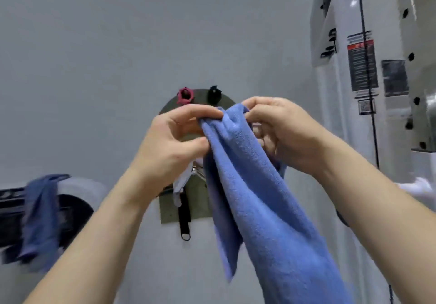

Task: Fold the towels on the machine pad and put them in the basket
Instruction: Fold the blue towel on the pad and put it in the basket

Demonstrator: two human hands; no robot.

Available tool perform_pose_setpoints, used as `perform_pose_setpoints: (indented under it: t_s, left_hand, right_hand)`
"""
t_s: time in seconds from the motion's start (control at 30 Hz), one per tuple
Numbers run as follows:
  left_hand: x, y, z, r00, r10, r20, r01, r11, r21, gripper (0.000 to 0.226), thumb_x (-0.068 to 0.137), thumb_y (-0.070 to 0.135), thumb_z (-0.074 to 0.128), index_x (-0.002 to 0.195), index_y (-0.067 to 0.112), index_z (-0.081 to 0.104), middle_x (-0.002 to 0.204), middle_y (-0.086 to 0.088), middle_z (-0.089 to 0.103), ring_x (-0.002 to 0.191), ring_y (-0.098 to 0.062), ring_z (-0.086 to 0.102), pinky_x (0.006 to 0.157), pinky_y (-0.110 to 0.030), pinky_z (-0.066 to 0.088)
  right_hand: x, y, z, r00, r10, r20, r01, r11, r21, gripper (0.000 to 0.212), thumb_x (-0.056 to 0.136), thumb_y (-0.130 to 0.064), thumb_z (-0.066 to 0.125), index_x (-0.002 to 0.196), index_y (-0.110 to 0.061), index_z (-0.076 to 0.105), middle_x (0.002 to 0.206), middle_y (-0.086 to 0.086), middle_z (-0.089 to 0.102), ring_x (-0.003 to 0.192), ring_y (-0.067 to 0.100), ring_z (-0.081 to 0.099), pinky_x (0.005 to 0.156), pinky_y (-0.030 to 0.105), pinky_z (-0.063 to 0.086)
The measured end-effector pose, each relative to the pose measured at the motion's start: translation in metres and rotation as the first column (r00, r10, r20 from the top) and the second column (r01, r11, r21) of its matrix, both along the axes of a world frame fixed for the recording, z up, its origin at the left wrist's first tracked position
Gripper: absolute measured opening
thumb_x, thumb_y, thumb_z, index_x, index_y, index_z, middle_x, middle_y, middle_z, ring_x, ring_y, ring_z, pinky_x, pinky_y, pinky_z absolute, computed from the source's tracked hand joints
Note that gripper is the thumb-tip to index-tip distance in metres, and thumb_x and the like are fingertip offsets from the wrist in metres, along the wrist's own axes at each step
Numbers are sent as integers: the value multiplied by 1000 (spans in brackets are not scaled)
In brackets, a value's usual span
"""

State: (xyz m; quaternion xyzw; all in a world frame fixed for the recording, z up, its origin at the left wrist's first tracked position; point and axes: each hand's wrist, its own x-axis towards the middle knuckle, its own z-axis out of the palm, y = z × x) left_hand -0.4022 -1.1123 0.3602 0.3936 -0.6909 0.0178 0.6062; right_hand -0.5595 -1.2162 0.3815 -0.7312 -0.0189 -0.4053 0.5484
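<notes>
Grey wall fills the background, with a white machine frame (339, 126) standing at the right edge.

1. Grip state. The left grip (174, 136) pinches the top edge of a blue towel (259, 197) between thumb and forefinger. The right grip (278, 133) is closed on the same edge just beside it, fingers curled into the cloth. Both grips are raised in front of the person, close together.

2. Task item. The towel hangs free from the two grips in a bunched, unfolded length and touches no surface.

3. Surroundings. Behind the grips a wall plate (169, 214) carries a red knob (185, 95) and a black knob (214, 93). At far left a second towel (40, 216), blurred, is draped over a dark machine pad (73, 209). No basket is in view.

4. Step in hand (judgement). The person appears to be locating the corners of the top edge; no fold has been made.

5. Next move (judgement). Slide the grips apart along the edge to spread the towel flat, then bring the corners together for the first fold. Hold the edge taut to prevent sagging.
</notes>
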Motion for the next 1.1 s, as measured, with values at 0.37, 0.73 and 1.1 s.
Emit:
perform_pose_setpoints:
  t_s: [0.37,0.73,1.1]
  left_hand:
    - [36,205,-96,554,781,289,-811,428,398,46,77,41,55,50,17,26,52,4,26,49,-15,23,49,-29,21]
    - [24,520,-213,464,869,171,-572,146,807,40,90,36,55,60,13,44,57,2,38,52,-15,34,56,-30,29]
    - [-42,741,-294,-124,927,-354,-398,280,873,48,98,44,47,57,20,50,59,2,55,52,-10,50,52,-19,38]
  right_hand:
    - [79,181,-112,811,-16,-586,-292,856,-427,20,83,-41,65,100,-31,64,84,-7,67,71,8,67,58,26,53]
    - [171,437,-247,848,67,-525,-370,785,-497,13,69,-7,57,73,-19,54,69,1,63,64,27,60,57,37,51]
    - [216,650,-336,385,248,-889,-919,194,-344,9,76,-13,54,80,-16,62,79,2,60,72,20,57,58,26,43]
